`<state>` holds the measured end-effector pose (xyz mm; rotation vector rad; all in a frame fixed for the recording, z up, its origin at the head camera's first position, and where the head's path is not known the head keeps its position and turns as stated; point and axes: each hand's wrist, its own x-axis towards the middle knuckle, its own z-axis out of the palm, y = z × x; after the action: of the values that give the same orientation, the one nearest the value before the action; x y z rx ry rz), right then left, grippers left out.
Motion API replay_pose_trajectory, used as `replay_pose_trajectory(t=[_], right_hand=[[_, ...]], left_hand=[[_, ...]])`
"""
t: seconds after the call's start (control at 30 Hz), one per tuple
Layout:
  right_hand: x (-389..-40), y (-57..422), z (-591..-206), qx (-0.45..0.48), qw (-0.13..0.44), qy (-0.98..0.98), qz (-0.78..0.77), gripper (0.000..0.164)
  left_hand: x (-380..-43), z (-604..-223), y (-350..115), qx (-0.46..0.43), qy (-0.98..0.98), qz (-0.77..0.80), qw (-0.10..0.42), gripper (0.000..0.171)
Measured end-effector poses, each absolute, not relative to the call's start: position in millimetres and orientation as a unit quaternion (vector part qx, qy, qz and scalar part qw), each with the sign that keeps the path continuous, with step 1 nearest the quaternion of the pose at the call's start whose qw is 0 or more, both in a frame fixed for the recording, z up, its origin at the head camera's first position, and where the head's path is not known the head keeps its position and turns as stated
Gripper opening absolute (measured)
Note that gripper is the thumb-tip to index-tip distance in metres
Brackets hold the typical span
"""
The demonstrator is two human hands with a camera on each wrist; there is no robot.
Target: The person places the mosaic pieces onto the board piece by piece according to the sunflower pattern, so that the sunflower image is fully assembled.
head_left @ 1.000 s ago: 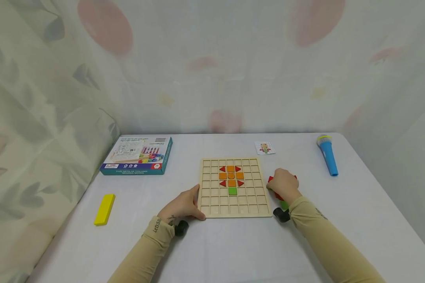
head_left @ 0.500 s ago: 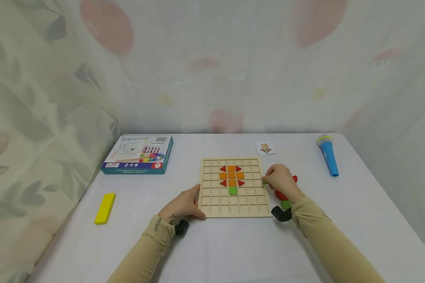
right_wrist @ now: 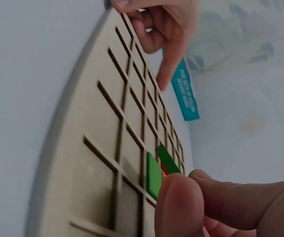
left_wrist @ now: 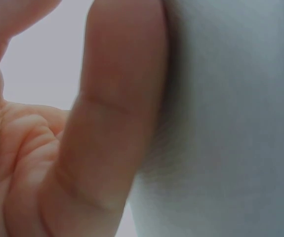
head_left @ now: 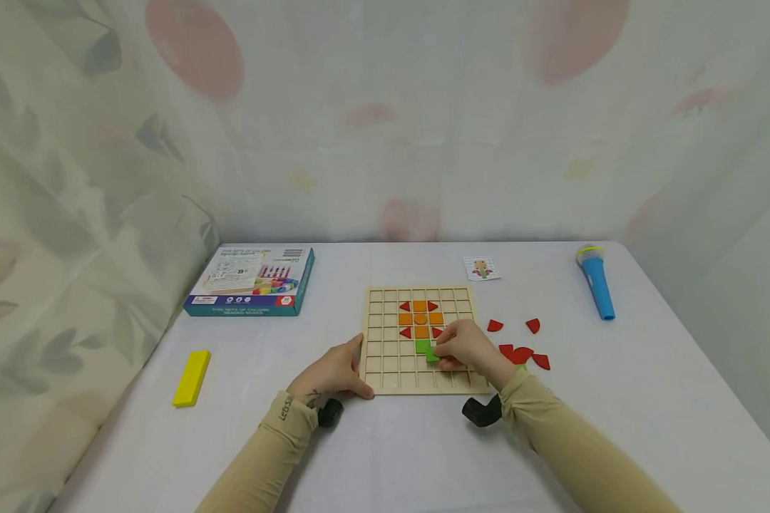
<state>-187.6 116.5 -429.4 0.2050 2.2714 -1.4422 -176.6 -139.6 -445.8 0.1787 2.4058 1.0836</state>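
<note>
My left hand (head_left: 334, 370) braces the near left corner of a gridded wooden board (head_left: 378, 365), thumb at the near edge and index finger along the left side. Above the board my right hand (head_left: 475, 349) pinches a green square tile (head_left: 432, 355) between thumb and fingertips. That tile overlaps the cell diagonally in front of another green tile (head_left: 421, 345) set in the grid. Farther back on the board sit orange pieces (head_left: 420, 306) in a cross, with red triangles (head_left: 405, 333) at its corners. The right hand partly covers one triangle. In the left wrist view, the thumb (left_wrist: 117, 98) fills the middle.
Several red rounded pieces (head_left: 522, 355) lie right of the board, with a green piece (head_left: 521, 367) partly behind the right wrist. A picture card (head_left: 482, 268) lies behind the board. A boxed set (head_left: 250, 280), yellow block (head_left: 191, 379) and blue toy microphone (head_left: 595, 283) stand farther out.
My right hand has picked up a green tile from the loose pieces and carried it left over the board, uncovering the red pieces. The left hand stays at the board's corner.
</note>
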Motion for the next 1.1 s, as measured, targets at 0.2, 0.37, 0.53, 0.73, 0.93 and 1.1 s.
replay_pose_trajectory(t=[0.2,0.37,0.53,0.73,0.93,1.1], right_hand=[[-187,106,-439,0.072,0.223,0.827,-0.511,0.011],[-186,102,-440,0.074,0.213,0.839,-0.496,0.010],[-185,99,-439,0.064,0.205,0.853,-0.476,0.011],[-185,96,-438,0.052,0.192,0.870,-0.452,0.014],[-183,96,-436,0.037,0.178,0.885,-0.428,0.018],[-183,103,-425,0.032,0.144,0.895,-0.421,0.020]], left_hand=[[-177,-445,-139,0.063,0.879,0.402,0.248,0.121],[-176,-445,-139,0.065,0.875,0.409,0.250,0.121],[-176,-444,-139,0.066,0.875,0.408,0.253,0.121],[-176,-443,-140,0.069,0.877,0.403,0.253,0.121],[-176,-444,-140,0.066,0.873,0.411,0.255,0.121],[-176,-444,-140,0.063,0.876,0.406,0.250,0.122]])
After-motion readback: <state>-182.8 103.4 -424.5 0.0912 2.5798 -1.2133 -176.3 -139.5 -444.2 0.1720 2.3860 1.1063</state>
